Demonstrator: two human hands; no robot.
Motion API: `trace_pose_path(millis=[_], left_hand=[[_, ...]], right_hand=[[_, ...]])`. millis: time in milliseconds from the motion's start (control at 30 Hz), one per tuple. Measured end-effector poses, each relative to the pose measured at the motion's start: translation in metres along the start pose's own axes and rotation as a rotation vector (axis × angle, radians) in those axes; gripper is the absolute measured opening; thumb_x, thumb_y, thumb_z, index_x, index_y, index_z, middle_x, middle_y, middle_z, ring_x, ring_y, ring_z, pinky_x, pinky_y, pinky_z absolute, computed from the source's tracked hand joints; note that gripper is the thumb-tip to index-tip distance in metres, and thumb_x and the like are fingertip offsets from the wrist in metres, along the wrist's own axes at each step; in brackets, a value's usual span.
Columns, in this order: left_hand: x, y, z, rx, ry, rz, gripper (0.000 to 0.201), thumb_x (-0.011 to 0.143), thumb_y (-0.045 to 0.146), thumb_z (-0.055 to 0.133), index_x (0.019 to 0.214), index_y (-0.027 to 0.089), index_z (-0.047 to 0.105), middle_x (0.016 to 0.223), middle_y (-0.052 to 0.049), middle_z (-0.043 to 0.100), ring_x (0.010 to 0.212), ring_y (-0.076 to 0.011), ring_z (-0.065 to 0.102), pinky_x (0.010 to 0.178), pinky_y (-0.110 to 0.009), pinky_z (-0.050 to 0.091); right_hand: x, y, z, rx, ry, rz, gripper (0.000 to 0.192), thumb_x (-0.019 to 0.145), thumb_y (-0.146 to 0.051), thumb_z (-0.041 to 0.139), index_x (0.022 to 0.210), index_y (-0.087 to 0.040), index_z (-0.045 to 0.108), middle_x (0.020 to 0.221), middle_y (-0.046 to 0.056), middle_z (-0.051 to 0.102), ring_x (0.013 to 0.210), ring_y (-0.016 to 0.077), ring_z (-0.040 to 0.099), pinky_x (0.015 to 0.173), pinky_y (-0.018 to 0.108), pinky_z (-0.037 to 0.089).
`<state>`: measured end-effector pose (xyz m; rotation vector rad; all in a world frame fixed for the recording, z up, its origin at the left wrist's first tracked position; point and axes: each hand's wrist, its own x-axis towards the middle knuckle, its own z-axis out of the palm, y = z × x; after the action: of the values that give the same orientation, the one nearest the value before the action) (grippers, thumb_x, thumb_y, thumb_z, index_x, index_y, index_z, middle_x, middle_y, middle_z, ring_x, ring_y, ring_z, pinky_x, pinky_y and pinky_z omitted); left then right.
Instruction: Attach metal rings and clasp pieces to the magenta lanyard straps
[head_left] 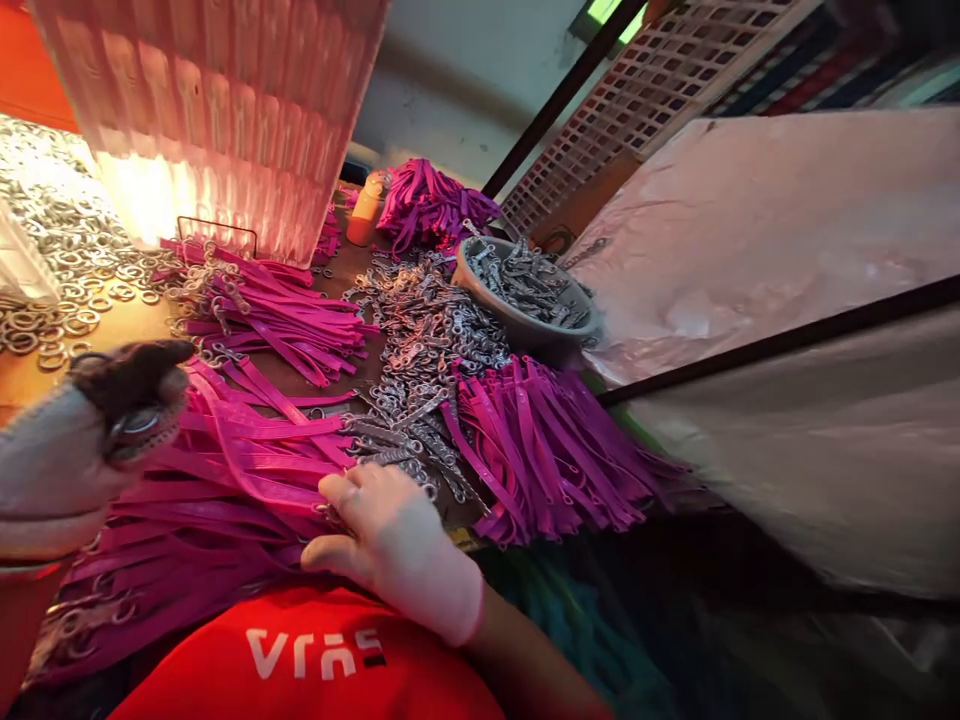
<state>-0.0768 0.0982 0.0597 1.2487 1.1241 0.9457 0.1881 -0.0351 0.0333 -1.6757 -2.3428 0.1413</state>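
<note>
- Nearest, a red shirt [315, 665] with white lettering fills the bottom of the frame, covering the near ends of the purple straps [255, 440].
- Left hand [90, 450], at the left edge, is cut off and blurred; its gloved fingers are curled, dark at the tips, with a metal ring [139, 422] against them. Whether they clamp it cannot be told.
- Right hand [397, 545], in a pale glove at lower centre, lies over the right ends of the straps, thumb and forefinger parted around a small metal piece; whether anything is gripped between them is hard to make out.
- Straps spread from left to centre across the table [341, 275], with a second bundle [551, 450] right of centre overhanging its edge.
- Metal clasps [420, 330] heap mid-frame, beside a tilted basin [517, 325] filled with similar pieces; the basin wall hides its bottom.
- Loose rings [75, 220] at upper left are partly hidden by a ribbed panel [217, 110].
- Beyond the table's right edge, the lower right is dark and indistinct.
</note>
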Motion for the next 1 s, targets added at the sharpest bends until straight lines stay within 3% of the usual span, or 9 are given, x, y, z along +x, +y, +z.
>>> trace_pose_path(millis=[67,167,233,300,467,567,667,767,1000], left_hand=[[0.014,0.001,0.024,-0.272,-0.051,-0.202,0.03,0.099,0.036,0.046,0.1,0.017,0.07,0.064,0.006,0.059,0.044,-0.0023,0.041,0.044,-0.011,0.027],[0.033,0.0,0.058,-0.675,-0.167,-0.497,0.038,0.1,0.041,0.047,0.095,0.014,0.072,0.063,-0.001,0.062,0.042,-0.0036,0.035,0.036,-0.012,0.021],[0.041,-0.005,0.076,-0.738,-0.242,-0.565,0.04,0.097,0.044,0.051,0.096,0.01,0.072,0.066,-0.007,0.065,0.044,-0.0069,0.041,0.033,-0.014,0.023],[0.043,-0.012,0.09,-0.738,-0.306,-0.624,0.041,0.095,0.043,0.052,0.1,0.008,0.071,0.069,-0.011,0.067,0.046,-0.0104,0.048,0.031,-0.015,0.028],[0.031,-0.025,0.109,-0.755,-0.384,-0.702,0.027,0.091,0.025,0.053,0.103,0.007,0.069,0.072,-0.012,0.066,0.046,-0.0108,0.052,0.031,-0.015,0.03],[0.022,-0.028,0.111,-0.735,-0.383,-0.682,0.022,0.083,0.01,0.055,0.1,0.007,0.069,0.074,-0.01,0.066,0.049,-0.0089,0.053,0.031,-0.011,0.025],[0.016,-0.032,0.11,-0.695,-0.35,-0.628,0.022,0.081,0.006,0.055,0.097,0.007,0.069,0.075,-0.009,0.065,0.051,-0.0083,0.055,0.031,-0.01,0.023],[0.01,-0.039,0.109,-0.701,-0.327,-0.564,0.021,0.081,0.009,0.057,0.098,0.009,0.07,0.075,-0.009,0.065,0.051,-0.008,0.054,0.031,-0.011,0.022],[-0.002,-0.051,0.105,-0.791,-0.317,-0.504,0.004,0.082,0.013,0.061,0.082,0.012,0.065,0.066,-0.002,0.058,0.043,-0.0045,0.044,0.034,-0.012,0.027]], right_hand=[[0.005,0.032,-0.008,0.064,0.058,0.146,0.049,0.093,-0.069,0.05,0.093,-0.023,0.068,0.087,0.006,0.072,0.083,0.0205,0.066,0.072,0.028,0.043],[0.021,0.096,0.002,-0.078,0.142,0.689,0.042,0.098,-0.056,0.052,0.111,-0.018,0.067,0.086,0.011,0.074,0.083,0.0252,0.071,0.075,0.031,0.047],[0.033,0.131,0.022,-0.149,0.126,0.986,0.044,0.094,-0.051,0.062,0.116,-0.012,0.064,0.086,0.018,0.074,0.085,0.0305,0.072,0.075,0.036,0.049],[0.041,0.152,0.045,-0.136,0.16,1.042,0.045,0.093,-0.04,0.064,0.124,-0.009,0.059,0.094,0.022,0.074,0.089,0.0313,0.073,0.077,0.036,0.05],[0.038,0.163,0.068,-0.012,0.294,0.974,0.046,0.095,-0.025,0.05,0.139,-0.01,0.049,0.117,0.019,0.071,0.104,0.0253,0.07,0.088,0.034,0.051],[0.034,0.152,0.052,0.165,0.446,0.859,0.044,0.095,-0.025,0.043,0.138,-0.012,0.048,0.131,0.018,0.064,0.11,0.021,0.067,0.092,0.032,0.052],[0.037,0.119,0.027,0.58,0.569,0.587,0.039,0.096,-0.03,0.042,0.133,-0.018,0.05,0.124,0.013,0.065,0.095,0.018,0.07,0.082,0.031,0.056],[0.04,0.071,0.009,0.776,0.374,0.32,0.036,0.098,-0.029,0.043,0.132,-0.025,0.051,0.106,0.004,0.069,0.079,0.0142,0.068,0.073,0.028,0.057],[0.047,0.017,0.018,0.559,0.126,-0.019,0.044,0.095,-0.023,0.051,0.139,-0.029,0.055,0.121,0.003,0.071,0.108,0.0167,0.067,0.099,0.03,0.052]])
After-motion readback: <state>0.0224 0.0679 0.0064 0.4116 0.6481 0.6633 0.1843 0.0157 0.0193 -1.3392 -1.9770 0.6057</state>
